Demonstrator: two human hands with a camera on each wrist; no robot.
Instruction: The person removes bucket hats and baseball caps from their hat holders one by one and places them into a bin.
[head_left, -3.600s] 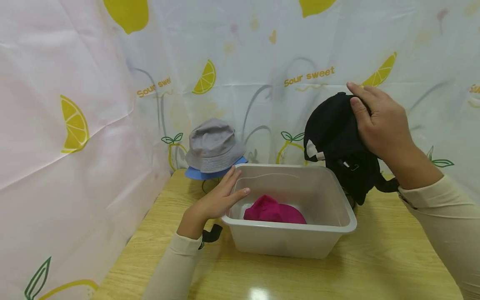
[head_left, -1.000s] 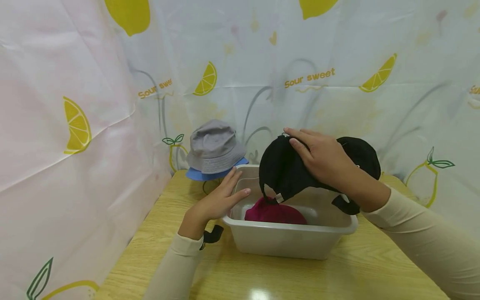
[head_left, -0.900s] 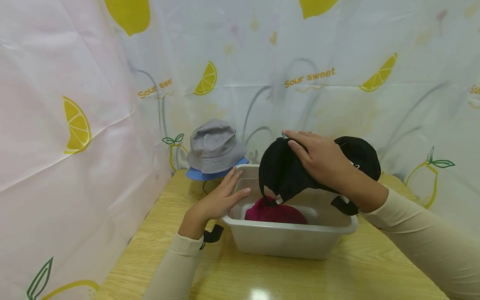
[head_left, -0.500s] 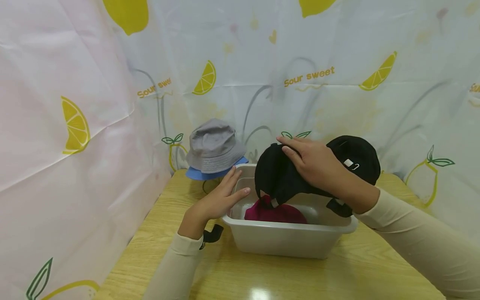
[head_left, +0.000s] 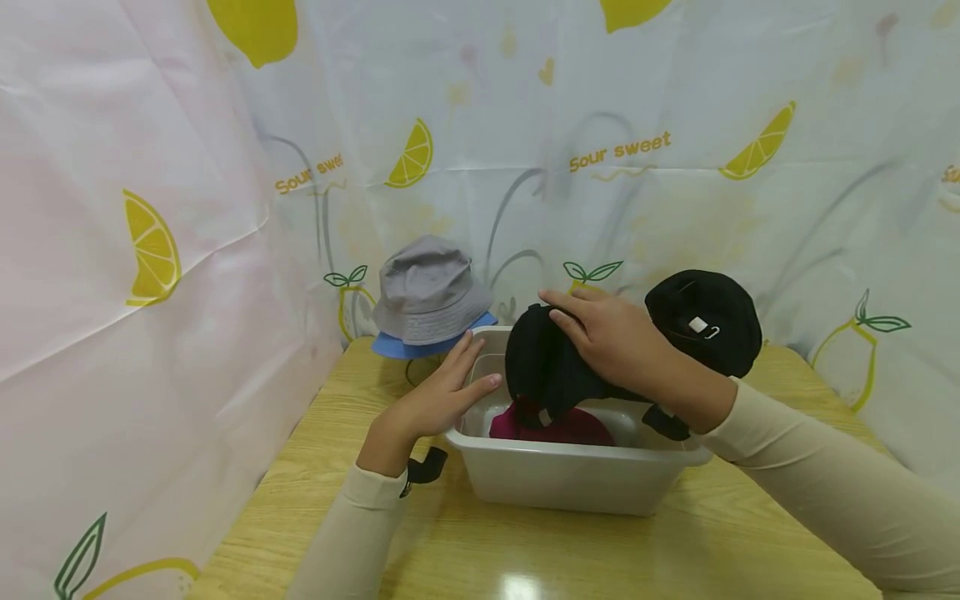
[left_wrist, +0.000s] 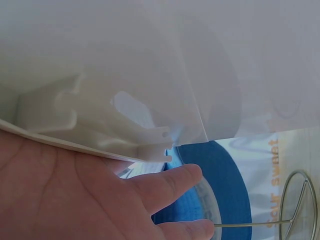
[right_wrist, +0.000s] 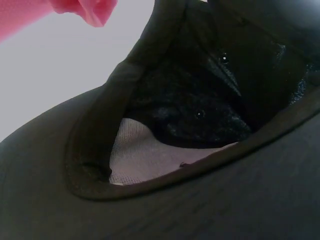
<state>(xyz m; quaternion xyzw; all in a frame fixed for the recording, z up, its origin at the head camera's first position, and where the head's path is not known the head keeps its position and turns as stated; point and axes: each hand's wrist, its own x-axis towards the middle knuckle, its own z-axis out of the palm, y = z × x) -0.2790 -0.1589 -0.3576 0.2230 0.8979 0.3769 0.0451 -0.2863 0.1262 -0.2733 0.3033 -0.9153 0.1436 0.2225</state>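
In the head view my right hand (head_left: 611,342) grips a black cap (head_left: 534,358) by its crown, inside the white plastic bin (head_left: 555,483). Below the cap lies a magenta cap (head_left: 581,427), partly covered by it. The right wrist view looks into the black cap's underside (right_wrist: 190,105), with a bit of the magenta cap (right_wrist: 95,7) in the corner. My left hand (head_left: 427,404) rests against the bin's left rim, fingers extended. From the left wrist its palm (left_wrist: 75,195) shows along the rim.
A grey bucket hat (head_left: 431,292) sits over a blue hat (head_left: 480,321) on a wire stand (left_wrist: 302,200) behind the bin's left corner. Another black cap (head_left: 705,308), with a white tag, stands behind the bin's right side. Patterned cloth walls (head_left: 480,100) enclose the wooden table (head_left: 420,550).
My right hand has carried the black cap left from the back right, off the other black cap, and lowered it into the bin. My left hand has stayed at the rim.
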